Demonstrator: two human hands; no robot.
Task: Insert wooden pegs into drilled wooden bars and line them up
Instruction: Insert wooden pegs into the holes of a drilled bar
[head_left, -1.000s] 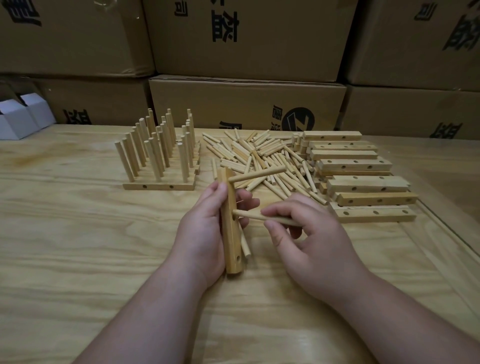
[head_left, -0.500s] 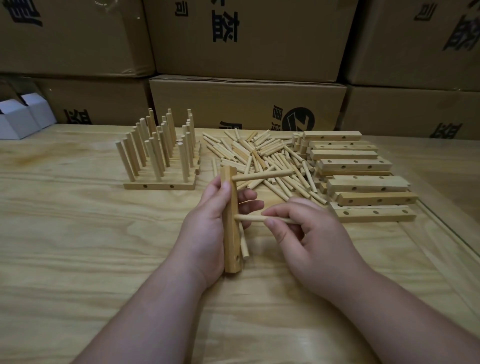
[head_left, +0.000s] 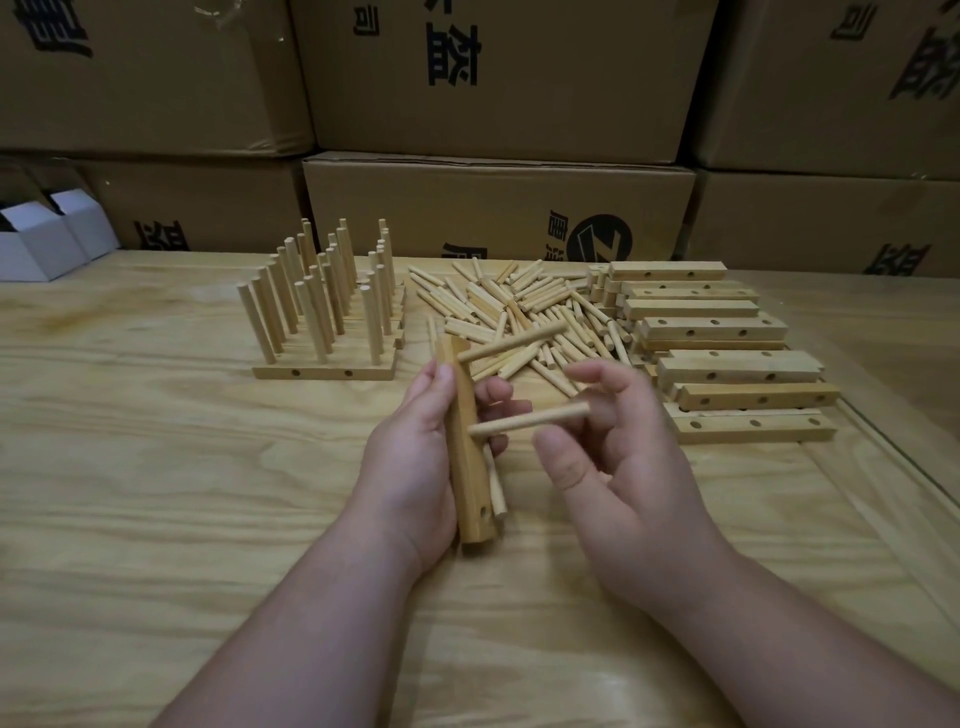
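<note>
— What was the left hand (head_left: 415, 457) doing when you looked over?

— It gripped one wooden bar (head_left: 470, 457) stood on end on the table (head_left: 156, 467), thumb along the near face and fingers wrapped behind. Two pegs stuck out of that bar to the right: the upper peg (head_left: 511, 347) near its top and the middle peg (head_left: 527, 420) about halfway down. A spare peg (head_left: 496, 486) lay tucked against the bar's right side, under the fingers.

— And the right hand (head_left: 618, 457)?

— Just right of the bar, fingers loose and spread apart, gripping nothing. The tip of the middle peg reached in among them, but I couldn't tell whether it touched a finger – that part was blurred.

— Where was the rest of the stock?

— Beyond the bar lay the loose heap of pegs (head_left: 519, 306). Right of that heap sat the stack of drilled bars (head_left: 711, 343), holes showing along their sides. Left of the heap, and well apart from the held bar, stood the finished bars (head_left: 324, 338) in close rows, pegs upright. Behind it all, cardboard boxes (head_left: 498, 208) were piled up, with small white boxes (head_left: 47, 239) at the far left edge.
</note>
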